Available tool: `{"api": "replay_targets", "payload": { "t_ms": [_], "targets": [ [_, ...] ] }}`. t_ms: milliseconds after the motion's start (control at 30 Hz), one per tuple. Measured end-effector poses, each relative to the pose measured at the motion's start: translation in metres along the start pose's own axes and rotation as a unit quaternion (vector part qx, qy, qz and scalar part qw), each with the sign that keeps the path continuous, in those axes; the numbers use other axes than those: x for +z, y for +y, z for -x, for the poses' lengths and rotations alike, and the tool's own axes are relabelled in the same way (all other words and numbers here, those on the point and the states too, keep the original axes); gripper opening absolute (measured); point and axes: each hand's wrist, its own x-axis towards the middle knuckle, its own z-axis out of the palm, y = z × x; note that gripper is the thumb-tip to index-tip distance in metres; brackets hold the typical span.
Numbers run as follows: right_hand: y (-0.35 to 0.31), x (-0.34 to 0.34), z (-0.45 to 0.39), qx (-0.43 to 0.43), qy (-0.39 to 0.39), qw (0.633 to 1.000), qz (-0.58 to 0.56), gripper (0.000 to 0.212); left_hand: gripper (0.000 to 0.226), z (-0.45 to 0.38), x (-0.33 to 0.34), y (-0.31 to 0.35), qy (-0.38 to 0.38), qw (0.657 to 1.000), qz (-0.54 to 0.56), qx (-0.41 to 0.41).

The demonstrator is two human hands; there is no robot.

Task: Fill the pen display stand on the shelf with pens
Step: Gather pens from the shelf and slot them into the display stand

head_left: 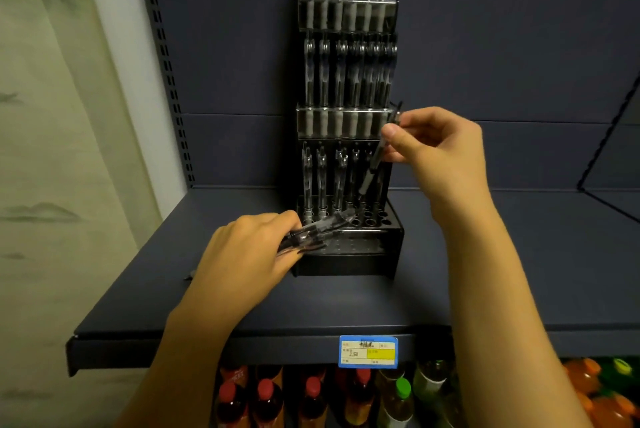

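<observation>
A tall black pen display stand (349,259) sits on the dark shelf (346,306) against the back panel. Its top and middle tiers are packed with pens (346,77). The bottom tier holds several upright pens on its left side, and open holes (372,216) show at its right. My right hand (440,143) pinches one pen (372,173), tilted, with its tip down over the right part of the bottom tier. My left hand (249,251) grips a bundle of pens (311,232) just left of the stand's base.
A blue and yellow price tag (368,351) is fixed to the shelf's front edge. Bottled drinks (311,396) with red, green and orange contents stand on the level below. A slotted upright (166,64) and a pale wall lie left. A wire divider (609,150) is at right.
</observation>
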Motion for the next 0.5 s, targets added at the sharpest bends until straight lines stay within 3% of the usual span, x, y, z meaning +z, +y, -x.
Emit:
{"api": "replay_targets", "payload": {
  "t_ms": [500],
  "targets": [
    [0.020, 0.027, 0.010, 0.030, -0.074, 0.973, 0.218, 0.019, 0.023, 0.001, -0.003, -0.004, -0.011, 1.000, 0.008, 0.009]
  ]
}}
